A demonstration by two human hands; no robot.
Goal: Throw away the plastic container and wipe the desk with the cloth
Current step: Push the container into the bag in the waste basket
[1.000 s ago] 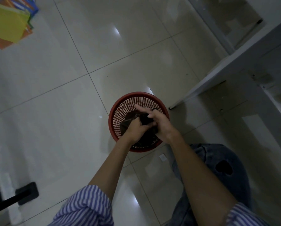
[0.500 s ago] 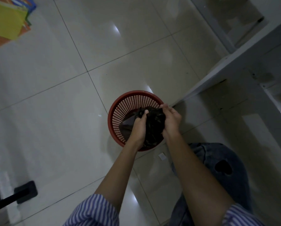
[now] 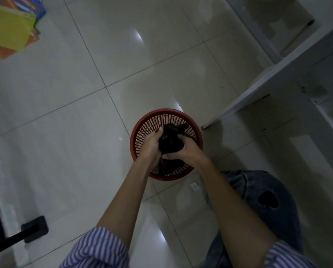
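Note:
A red mesh waste basket (image 3: 148, 122) stands on the tiled floor just below me. Over its opening both hands hold a crumpled dark bundle (image 3: 170, 139) that looks like a black plastic bag; what it wraps is hidden. My left hand (image 3: 150, 145) grips the bundle's left side. My right hand (image 3: 187, 151) cups it from the right and underneath. The bundle's lower end hangs down into the basket. No cloth is in view.
A white desk leg and frame (image 3: 258, 84) run diagonally to the right of the basket. Coloured folders (image 3: 9, 29) lie at the top left. A black stand foot (image 3: 34, 231) sits at the lower left. My denim-clad knee (image 3: 264, 200) is at the lower right.
The hands have shifted around the dark bundle: the right hand has slid from its top to under its right side, and the bundle now bulges higher above the basket rim.

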